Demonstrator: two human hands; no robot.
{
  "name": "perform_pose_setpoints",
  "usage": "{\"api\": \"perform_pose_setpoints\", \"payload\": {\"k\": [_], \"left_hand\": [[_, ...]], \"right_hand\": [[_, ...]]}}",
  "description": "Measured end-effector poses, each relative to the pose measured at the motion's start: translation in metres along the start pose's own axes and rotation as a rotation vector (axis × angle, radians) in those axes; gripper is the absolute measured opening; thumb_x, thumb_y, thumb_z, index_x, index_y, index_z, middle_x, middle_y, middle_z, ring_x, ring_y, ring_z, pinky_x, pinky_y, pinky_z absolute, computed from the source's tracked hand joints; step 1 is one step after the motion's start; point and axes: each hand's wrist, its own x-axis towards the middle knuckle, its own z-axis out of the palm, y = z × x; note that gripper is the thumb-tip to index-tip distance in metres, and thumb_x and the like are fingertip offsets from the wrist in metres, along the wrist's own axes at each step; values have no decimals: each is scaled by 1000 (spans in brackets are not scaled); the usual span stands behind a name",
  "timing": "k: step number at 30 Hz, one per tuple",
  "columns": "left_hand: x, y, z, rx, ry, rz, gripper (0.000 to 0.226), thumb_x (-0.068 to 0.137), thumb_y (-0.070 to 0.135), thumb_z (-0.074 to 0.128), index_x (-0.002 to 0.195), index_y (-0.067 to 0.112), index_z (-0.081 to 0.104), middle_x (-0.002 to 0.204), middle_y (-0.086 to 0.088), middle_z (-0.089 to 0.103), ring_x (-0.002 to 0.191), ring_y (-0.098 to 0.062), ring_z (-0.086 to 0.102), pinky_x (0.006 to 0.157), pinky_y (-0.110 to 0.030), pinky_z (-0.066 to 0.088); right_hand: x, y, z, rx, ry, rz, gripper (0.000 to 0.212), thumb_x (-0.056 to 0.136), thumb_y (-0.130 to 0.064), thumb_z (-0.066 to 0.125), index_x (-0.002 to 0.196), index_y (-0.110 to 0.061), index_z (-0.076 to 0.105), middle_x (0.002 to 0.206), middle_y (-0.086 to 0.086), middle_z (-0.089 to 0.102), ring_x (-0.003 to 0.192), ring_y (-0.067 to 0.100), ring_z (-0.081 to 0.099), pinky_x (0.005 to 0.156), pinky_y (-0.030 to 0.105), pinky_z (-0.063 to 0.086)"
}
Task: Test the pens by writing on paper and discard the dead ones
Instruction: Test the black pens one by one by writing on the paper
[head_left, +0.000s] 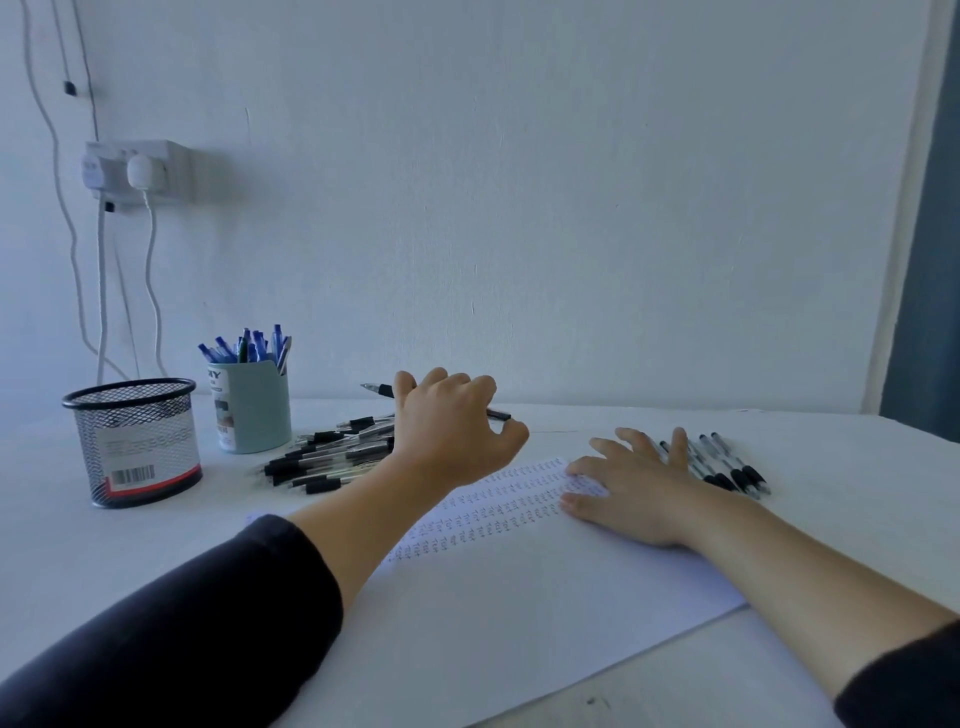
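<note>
White table (831, 545), near edge cut off by frame. Paper (519, 613) lies flat, rows of small writing too blurred to read, partly hidden under both forearms. Left hand (452, 426) raised, fingers curled round a black pen (382, 389), mid-barrel hidden. Right hand (628, 493) flat on paper, fingers spread, covering part of a pen row (732, 467). Loose pen pile (332, 457) beside teal cup (254, 410); mesh holder (135, 441) left.

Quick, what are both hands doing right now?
Left hand: holding a pen.
Right hand: open, flat on the paper.
</note>
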Motion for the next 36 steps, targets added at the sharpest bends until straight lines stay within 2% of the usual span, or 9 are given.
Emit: {"api": "perform_pose_setpoints", "payload": {"k": [5, 9, 12, 15, 17, 19, 23, 27, 36], "left_hand": [[1, 0, 3, 6, -36, 43, 40, 82, 53, 50, 82, 13, 52, 79, 3, 43, 78, -19, 45, 74, -30, 27], [-1, 2, 3, -139, -130, 110, 21, 86, 0, 54, 106, 1, 61, 108, -7, 40, 79, -26, 52, 62, -35, 47], [0, 7, 0, -277, -8, 180, 23, 91, 8, 50, 107, 3, 66, 121, -16, 47, 86, -30, 59, 63, -39, 51], [0, 18, -13, -323, -70, 1, 44, 100, 41, 36, 70, 18, 60, 78, 3, 56, 70, -22, 57, 53, -25, 35], [2, 26, -18, -655, -200, -249, 53, 98, 48, 35, 71, 11, 61, 63, 3, 57, 59, -19, 55, 51, -24, 39], [3, 33, -18, -1032, -279, -485, 41, 96, 39, 49, 82, 3, 64, 67, -5, 64, 55, -16, 57, 49, -25, 46], [-5, 52, -13, -1206, -384, -684, 17, 83, 6, 62, 69, 8, 54, 54, -5, 51, 41, -12, 36, 38, -18, 28], [-14, 69, -6, -1236, -470, -718, 12, 82, 6, 55, 70, 7, 52, 54, -9, 55, 40, -16, 42, 40, -16, 29], [-18, 69, 3, -903, -459, -552, 15, 73, 8, 55, 58, 10, 54, 44, -2, 57, 37, -12, 39, 42, -15, 29]], "right_hand": [[-1, 4, -3, -26, -3, 23, 47, 97, -56, 24, 142, -44, 30, 161, -4, 2, 146, 21, -15, 105, 65, -19], [-2, 10, -4, -33, -2, 52, 42, 102, -43, 19, 141, -53, 27, 161, -5, 1, 146, 21, -14, 106, 66, -17], [-4, 14, -6, -41, -33, 77, 41, 102, -43, 16, 140, -58, 24, 161, -5, -1, 146, 21, -15, 106, 66, -16], [-5, 16, -7, -28, -66, 88, 41, 102, -46, 15, 140, -60, 22, 161, -5, -3, 146, 22, -16, 106, 67, -16], [-5, 17, -7, -28, -72, 90, 41, 102, -45, 15, 139, -60, 21, 161, -4, -2, 146, 22, -16, 106, 67, -16], [-4, 17, -6, -19, -69, 83, 41, 102, -44, 15, 140, -60, 21, 161, -4, -2, 146, 22, -16, 105, 67, -16], [-2, 17, -5, 15, -54, 76, 43, 102, -39, 16, 138, -59, 26, 161, -3, 1, 146, 22, -16, 105, 67, -18], [-2, 17, -5, 28, -47, 73, 42, 102, -37, 19, 137, -58, 30, 161, -3, 3, 146, 21, -14, 105, 67, -17], [-3, 19, -2, 103, -33, 62, 44, 101, -34, 22, 140, -54, 29, 161, -1, 5, 146, 19, -14, 103, 66, -21]]}}
